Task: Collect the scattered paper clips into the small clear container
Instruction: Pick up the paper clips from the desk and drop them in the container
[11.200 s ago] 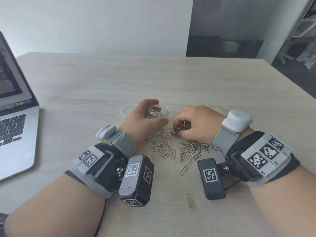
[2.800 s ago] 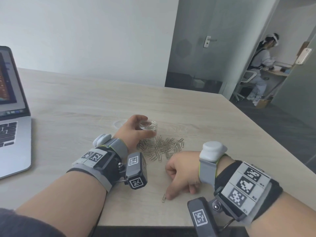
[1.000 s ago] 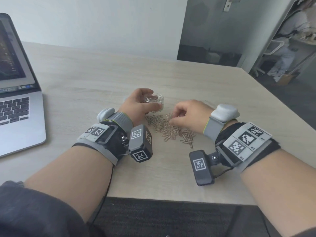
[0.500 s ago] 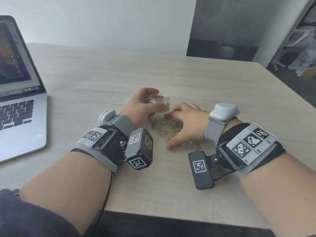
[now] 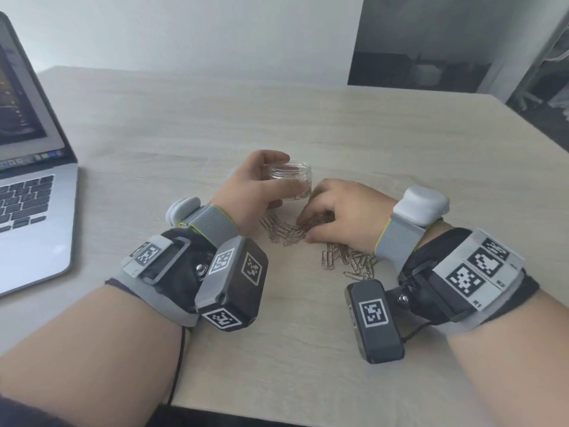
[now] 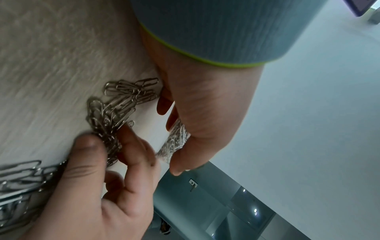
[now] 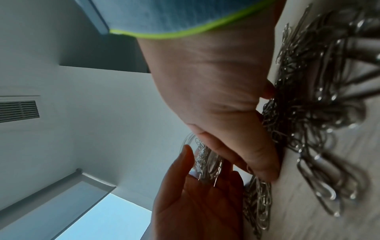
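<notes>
A small clear container (image 5: pixel 303 177) with some paper clips at its bottom stands on the wooden table (image 5: pixel 184 134). My left hand (image 5: pixel 289 172) grips it from the left, thumb in front. Just right of it my right hand (image 5: pixel 306 228) lies on the heap of silver paper clips (image 5: pixel 284 234), fingers curled. In the left wrist view its thumb (image 6: pixel 90 149) and a finger pinch a bunch of paper clips (image 6: pixel 109 138) beside the container (image 6: pixel 176 141). More paper clips (image 5: pixel 351 261) lie under and behind the right wrist. The right wrist view shows the paper clips (image 7: pixel 308 113) against the palm.
An open laptop (image 5: pixel 34 211) sits at the table's left side. The table's near edge (image 5: pixel 277 417) runs just below my forearms, and its right edge (image 5: pixel 462 167) slants away on the far right. Bare tabletop stretches beyond the container.
Half a second ago my right hand lay spread over the heap; its fingers have since curled in and pinched a bunch of clips. The left hand still holds the container in place.
</notes>
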### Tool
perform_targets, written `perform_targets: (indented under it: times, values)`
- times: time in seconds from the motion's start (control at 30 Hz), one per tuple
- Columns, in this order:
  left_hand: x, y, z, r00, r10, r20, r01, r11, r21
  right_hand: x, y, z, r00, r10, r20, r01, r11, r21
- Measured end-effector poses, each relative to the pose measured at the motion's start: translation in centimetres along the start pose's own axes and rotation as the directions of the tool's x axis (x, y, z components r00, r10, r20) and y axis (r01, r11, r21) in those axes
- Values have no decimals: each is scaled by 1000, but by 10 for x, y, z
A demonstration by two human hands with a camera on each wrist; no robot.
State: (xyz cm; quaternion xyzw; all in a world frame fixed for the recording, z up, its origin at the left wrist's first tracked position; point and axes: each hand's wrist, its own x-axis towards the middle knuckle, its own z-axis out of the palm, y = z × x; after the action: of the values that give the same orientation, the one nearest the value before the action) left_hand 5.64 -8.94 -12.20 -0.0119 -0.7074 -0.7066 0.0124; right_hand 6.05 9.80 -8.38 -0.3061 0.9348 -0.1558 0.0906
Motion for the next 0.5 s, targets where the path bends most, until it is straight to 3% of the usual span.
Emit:
perform_targets:
  times: [0.2,0.5]
  values:
    - [-1,0,2,1000,9,2,-9,1000,24,-2,-4,-1,1000,-11,-28,9,995,-98]
    - [-5,2,3,999,52,-6,-51,992,115,-6,2,-8,998,17,-61,-23,995,-97]
